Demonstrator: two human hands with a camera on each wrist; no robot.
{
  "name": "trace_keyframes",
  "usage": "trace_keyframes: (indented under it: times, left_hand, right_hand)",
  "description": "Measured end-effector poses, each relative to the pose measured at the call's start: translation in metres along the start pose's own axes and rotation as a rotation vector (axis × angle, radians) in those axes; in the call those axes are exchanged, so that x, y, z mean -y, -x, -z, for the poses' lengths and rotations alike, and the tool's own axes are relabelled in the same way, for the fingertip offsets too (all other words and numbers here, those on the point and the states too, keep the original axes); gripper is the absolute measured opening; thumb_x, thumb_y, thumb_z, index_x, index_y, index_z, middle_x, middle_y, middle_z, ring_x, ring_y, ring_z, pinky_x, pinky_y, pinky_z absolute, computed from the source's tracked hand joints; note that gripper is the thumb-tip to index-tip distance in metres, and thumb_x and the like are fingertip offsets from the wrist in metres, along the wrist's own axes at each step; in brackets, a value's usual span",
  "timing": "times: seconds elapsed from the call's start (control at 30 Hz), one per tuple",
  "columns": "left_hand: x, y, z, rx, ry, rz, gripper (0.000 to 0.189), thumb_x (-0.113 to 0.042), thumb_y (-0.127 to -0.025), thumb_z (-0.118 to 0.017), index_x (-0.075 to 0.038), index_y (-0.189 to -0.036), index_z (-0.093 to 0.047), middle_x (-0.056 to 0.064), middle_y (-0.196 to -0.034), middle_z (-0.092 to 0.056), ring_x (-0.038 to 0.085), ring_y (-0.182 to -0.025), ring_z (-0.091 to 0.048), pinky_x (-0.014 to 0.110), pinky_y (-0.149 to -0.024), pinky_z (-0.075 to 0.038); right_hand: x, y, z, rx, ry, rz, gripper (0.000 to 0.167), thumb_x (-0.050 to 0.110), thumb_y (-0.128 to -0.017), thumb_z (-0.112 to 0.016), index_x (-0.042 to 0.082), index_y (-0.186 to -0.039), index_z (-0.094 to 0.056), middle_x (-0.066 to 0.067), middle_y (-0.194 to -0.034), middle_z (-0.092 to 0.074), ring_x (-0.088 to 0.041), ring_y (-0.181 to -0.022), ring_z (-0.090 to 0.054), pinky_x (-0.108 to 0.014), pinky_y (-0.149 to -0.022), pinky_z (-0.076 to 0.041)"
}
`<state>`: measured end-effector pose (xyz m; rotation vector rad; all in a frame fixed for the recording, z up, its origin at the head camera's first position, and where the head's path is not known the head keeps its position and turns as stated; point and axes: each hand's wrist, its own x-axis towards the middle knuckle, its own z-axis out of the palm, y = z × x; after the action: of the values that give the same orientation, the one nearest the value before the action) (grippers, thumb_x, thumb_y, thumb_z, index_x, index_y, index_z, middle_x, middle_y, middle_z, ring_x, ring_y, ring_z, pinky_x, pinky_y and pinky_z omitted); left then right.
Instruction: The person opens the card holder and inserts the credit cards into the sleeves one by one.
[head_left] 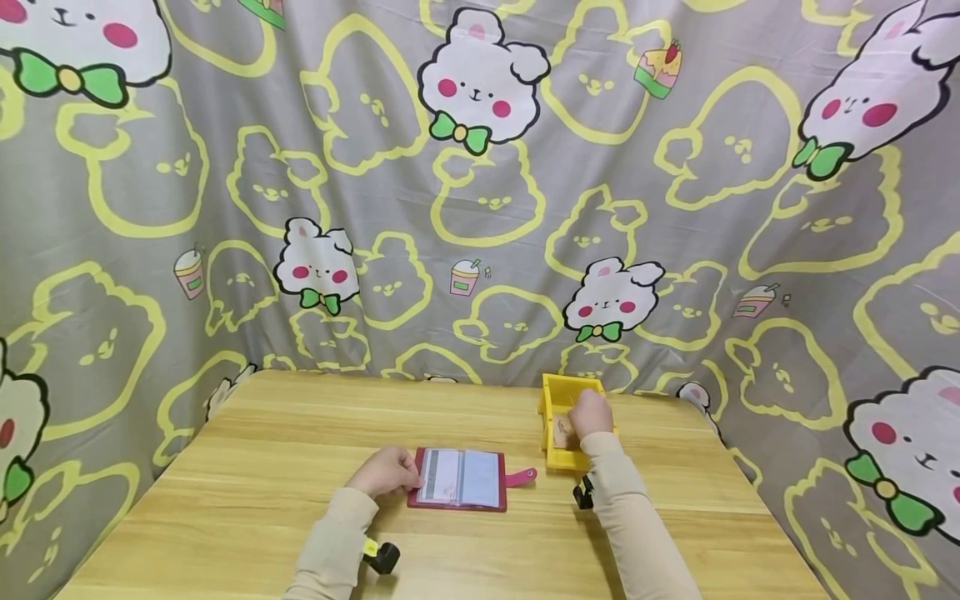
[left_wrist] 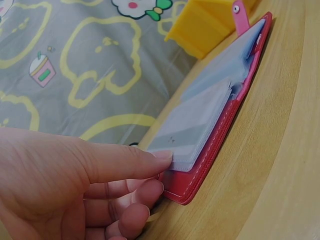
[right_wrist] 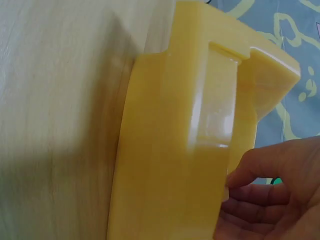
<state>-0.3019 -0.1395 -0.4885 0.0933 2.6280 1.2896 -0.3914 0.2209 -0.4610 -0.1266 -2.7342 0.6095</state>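
Observation:
An open red card holder [head_left: 504, 492] with clear plastic sleeves [head_left: 480, 478] lies on the table. My left hand [head_left: 388, 471] pinches its left edge. In the left wrist view, the thumb [left_wrist: 161, 156] rests on the sleeve's corner, with the other fingers curled beside the red cover [left_wrist: 220, 145]. My right hand [head_left: 592, 413] reaches into a yellow plastic bin [head_left: 558, 460], over a brownish card [head_left: 564, 432]. In the right wrist view, thumb and fingers close on a small pale edge [right_wrist: 226, 193] at the bin's rim; the bin wall hides the rest.
The holder's pink snap strap [head_left: 521, 477] points right, toward the bin. The wooden table [head_left: 247, 467] is enclosed by a grey patterned curtain [head_left: 420, 250] behind and at both sides. Dark wrist-worn devices [head_left: 384, 558] sit below each forearm.

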Motion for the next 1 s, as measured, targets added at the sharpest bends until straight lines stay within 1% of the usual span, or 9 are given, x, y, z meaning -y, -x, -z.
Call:
trace_keyframes:
  times: [0.17, 0.3, 0.37, 0.47, 0.57, 0.7, 0.83, 0.9, 1.0]
  left_hand:
    - [0.001, 0.0, -0.001, 0.003, 0.009, -0.012, 0.018, -0.008, -0.077, -0.077, -0.005, -0.072, -0.06, 0.003, -0.066, -0.058, 0.014, -0.058, -0.05, 0.025, -0.053, -0.04]
    - [0.002, -0.001, -0.002, 0.003, 0.007, -0.013, 0.018, -0.008, -0.078, -0.077, -0.005, -0.073, -0.06, 0.003, -0.066, -0.058, 0.014, -0.058, -0.05, 0.025, -0.053, -0.04]
    - [0.003, -0.002, -0.001, 0.003, 0.005, -0.012, 0.018, -0.008, -0.078, -0.076, -0.005, -0.073, -0.06, 0.003, -0.067, -0.058, 0.014, -0.059, -0.05, 0.025, -0.054, -0.04]
    - [0.004, -0.002, -0.001, 0.005, 0.004, -0.011, 0.018, -0.009, -0.078, -0.076, -0.005, -0.073, -0.06, 0.003, -0.068, -0.058, 0.015, -0.06, -0.05, 0.025, -0.054, -0.041]
    - [0.004, -0.003, -0.001, 0.009, 0.005, -0.011, 0.018, -0.009, -0.079, -0.076, -0.005, -0.073, -0.06, 0.003, -0.068, -0.058, 0.015, -0.06, -0.05, 0.025, -0.054, -0.04]
    - [0.005, -0.004, -0.001, 0.011, 0.003, -0.01, 0.018, -0.009, -0.079, -0.076, -0.006, -0.073, -0.059, 0.002, -0.067, -0.057, 0.015, -0.059, -0.05, 0.025, -0.054, -0.04]
    - [0.004, -0.003, -0.001, 0.006, 0.006, -0.006, 0.018, -0.009, -0.079, -0.076, -0.006, -0.072, -0.059, 0.002, -0.066, -0.057, 0.014, -0.059, -0.049, 0.025, -0.053, -0.039]
    - [0.003, -0.002, -0.001, 0.004, 0.004, -0.003, 0.018, -0.009, -0.079, -0.076, -0.006, -0.072, -0.059, 0.002, -0.066, -0.056, 0.014, -0.058, -0.049, 0.025, -0.053, -0.038]
    - [0.001, -0.001, -0.001, -0.001, 0.001, 0.002, 0.018, -0.008, -0.079, -0.075, -0.005, -0.072, -0.059, 0.002, -0.066, -0.057, 0.014, -0.058, -0.048, 0.025, -0.053, -0.038]
  right_hand:
    - [0.001, 0.001, 0.004, -0.034, 0.072, 0.031, 0.014, 0.003, -0.079, -0.066, -0.002, -0.067, -0.062, -0.018, -0.068, -0.066, -0.031, -0.06, -0.06, -0.048, -0.059, -0.051]
    - [0.005, 0.004, 0.015, -0.044, 0.079, 0.024, 0.028, 0.018, -0.085, -0.068, -0.001, -0.066, -0.06, -0.02, -0.067, -0.065, -0.032, -0.057, -0.06, -0.046, -0.053, -0.05]
    - [0.006, 0.005, 0.022, -0.039, 0.055, 0.014, 0.034, 0.021, -0.085, -0.066, 0.001, -0.06, -0.055, -0.018, -0.062, -0.06, -0.029, -0.052, -0.055, -0.043, -0.048, -0.047]
    - [0.006, 0.006, 0.032, -0.036, 0.013, 0.004, 0.034, 0.011, -0.082, -0.062, 0.006, -0.054, -0.045, -0.01, -0.054, -0.048, -0.021, -0.048, -0.042, -0.036, -0.044, -0.038]
    - [0.003, 0.009, 0.04, -0.023, -0.03, -0.008, 0.038, 0.0, -0.079, -0.058, 0.012, -0.052, -0.035, -0.001, -0.05, -0.032, -0.015, -0.046, -0.028, -0.028, -0.044, -0.029]
    - [0.0, 0.014, 0.048, -0.017, -0.056, -0.007, 0.042, 0.0, -0.081, -0.055, 0.015, -0.051, -0.031, 0.004, -0.047, -0.024, -0.012, -0.044, -0.022, -0.025, -0.043, -0.022]
    - [-0.002, 0.019, 0.052, -0.089, -0.038, 0.027, 0.029, 0.006, -0.084, -0.058, 0.011, -0.058, -0.046, -0.001, -0.051, -0.043, -0.016, -0.047, -0.037, -0.028, -0.045, -0.028]
    - [-0.004, 0.021, 0.051, -0.146, -0.043, 0.067, 0.02, 0.007, -0.085, -0.061, 0.008, -0.066, -0.055, -0.006, -0.06, -0.056, -0.02, -0.053, -0.047, -0.031, -0.048, -0.035]
    - [-0.005, 0.024, 0.05, -0.231, -0.085, 0.13, 0.009, 0.006, -0.086, -0.062, 0.003, -0.078, -0.061, -0.013, -0.073, -0.066, -0.025, -0.058, -0.053, -0.035, -0.054, -0.041]
